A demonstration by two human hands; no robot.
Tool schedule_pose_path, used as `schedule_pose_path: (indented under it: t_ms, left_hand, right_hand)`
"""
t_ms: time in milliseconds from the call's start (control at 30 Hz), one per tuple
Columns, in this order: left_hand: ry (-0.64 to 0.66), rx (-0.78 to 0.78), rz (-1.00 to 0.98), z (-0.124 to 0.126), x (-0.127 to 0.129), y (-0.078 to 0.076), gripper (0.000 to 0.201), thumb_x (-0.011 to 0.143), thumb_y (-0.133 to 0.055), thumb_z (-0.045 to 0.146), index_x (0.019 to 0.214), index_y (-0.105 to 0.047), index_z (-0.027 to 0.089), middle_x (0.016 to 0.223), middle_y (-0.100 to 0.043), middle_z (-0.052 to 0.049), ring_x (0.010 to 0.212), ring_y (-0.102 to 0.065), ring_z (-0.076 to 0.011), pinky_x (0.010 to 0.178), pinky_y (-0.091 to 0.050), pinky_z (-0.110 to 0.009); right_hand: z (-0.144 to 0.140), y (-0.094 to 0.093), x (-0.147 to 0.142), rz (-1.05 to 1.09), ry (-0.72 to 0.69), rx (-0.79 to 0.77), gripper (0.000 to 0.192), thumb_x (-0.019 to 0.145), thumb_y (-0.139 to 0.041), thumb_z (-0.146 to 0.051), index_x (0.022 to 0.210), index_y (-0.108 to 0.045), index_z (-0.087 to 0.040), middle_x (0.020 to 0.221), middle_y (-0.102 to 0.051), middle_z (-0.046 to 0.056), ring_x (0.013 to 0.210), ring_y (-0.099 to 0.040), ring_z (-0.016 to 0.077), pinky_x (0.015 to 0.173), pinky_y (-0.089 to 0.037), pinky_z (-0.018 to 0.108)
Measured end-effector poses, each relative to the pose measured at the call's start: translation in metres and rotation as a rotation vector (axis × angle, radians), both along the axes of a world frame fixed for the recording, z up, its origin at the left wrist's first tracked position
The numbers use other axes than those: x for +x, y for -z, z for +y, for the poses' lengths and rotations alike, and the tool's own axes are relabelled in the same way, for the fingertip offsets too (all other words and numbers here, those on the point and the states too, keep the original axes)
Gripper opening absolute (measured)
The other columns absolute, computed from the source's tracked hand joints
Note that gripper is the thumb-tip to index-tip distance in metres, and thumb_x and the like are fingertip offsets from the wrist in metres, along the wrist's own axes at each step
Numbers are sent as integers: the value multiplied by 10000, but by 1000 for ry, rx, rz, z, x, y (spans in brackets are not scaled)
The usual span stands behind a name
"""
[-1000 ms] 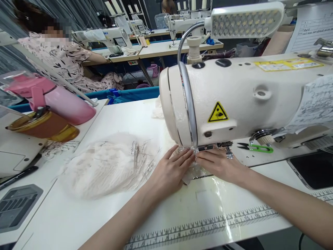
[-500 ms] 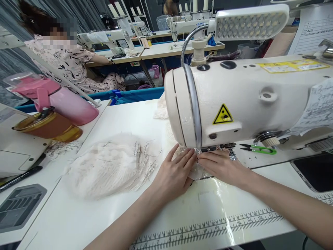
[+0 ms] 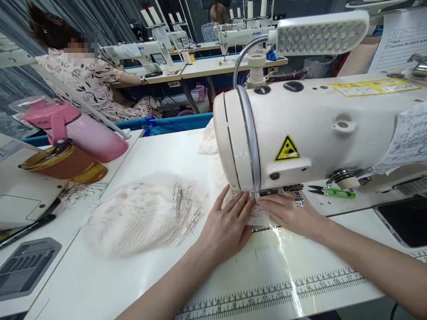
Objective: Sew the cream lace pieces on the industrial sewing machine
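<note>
Pale, lacy fabric (image 3: 219, 171) runs under the head of a cream sewing machine (image 3: 310, 129). My left hand (image 3: 230, 218) lies on it with fingers spread and stretched out, their tips beside the presser foot (image 3: 254, 195). On the other side of the foot, my right hand (image 3: 293, 211) rests its outstretched fingers on the fabric edge, close together; the thumb is hidden. A crumpled heap of sheer cream fabric (image 3: 143, 218) with loose dark threads is to the left of my left hand. Green-handled thread snips (image 3: 333, 192) lie behind my right hand.
A phone (image 3: 405, 220) is at the right, and a ruler strip (image 3: 267, 295) runs along the table's front. A pink bottle (image 3: 96, 133) and an amber cup (image 3: 70, 164) stand at the left. Beyond, a person (image 3: 80, 84) sits near other machines.
My right hand has shifted slightly right, widening the gap between my fingertips at the presser foot. My left hand stays on the fabric. The whole view has moved a little.
</note>
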State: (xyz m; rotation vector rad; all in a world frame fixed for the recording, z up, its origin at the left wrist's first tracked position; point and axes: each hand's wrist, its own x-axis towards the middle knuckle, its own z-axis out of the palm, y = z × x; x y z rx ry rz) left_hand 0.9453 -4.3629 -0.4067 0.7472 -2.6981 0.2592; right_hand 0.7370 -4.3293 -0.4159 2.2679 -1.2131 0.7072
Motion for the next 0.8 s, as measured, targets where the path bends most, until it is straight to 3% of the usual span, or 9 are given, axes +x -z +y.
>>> schedule_pose_path:
  t_ms: [167,333,500,800]
  left_hand:
    - [2,-13,-28,1,-1,-1,446,877,-419,270,1282,-539,126,1246,-615,-116,1162,-570,-274,1110,-275,-517]
    - [-2,-21,-48,1,-1,-1,461,886,-431,308,1307,-517,140,1235,-620,-121,1155,-571,-280,1101,-280,-529]
    - [-17,-15,-60,0,-1,-2,454,889,-436,311,1308,-516,157,1222,-627,-117,1161,-566,-278,1105,-263,-543]
    - [-16,-19,-39,-3,-1,0,427,893,-453,276,1294,-526,149,1240,-621,-101,1167,-560,-264,1126,-228,-543]
  right_hand:
    - [1,1,-2,11,45,11,279,831,-462,-70,936,-665,-230,963,-706,-84,736,-615,162,691,-365,357]
    - [1,-1,-4,-2,48,12,286,793,-446,-35,879,-655,-211,902,-702,-44,636,-568,149,641,-379,345]
    - [-1,-5,-3,-71,38,126,248,828,-442,-85,848,-643,-230,783,-664,-15,695,-553,172,623,-411,322]
    - [-2,-6,-3,-241,4,300,303,846,-443,-77,889,-669,-275,953,-675,-11,844,-581,190,755,-500,339]
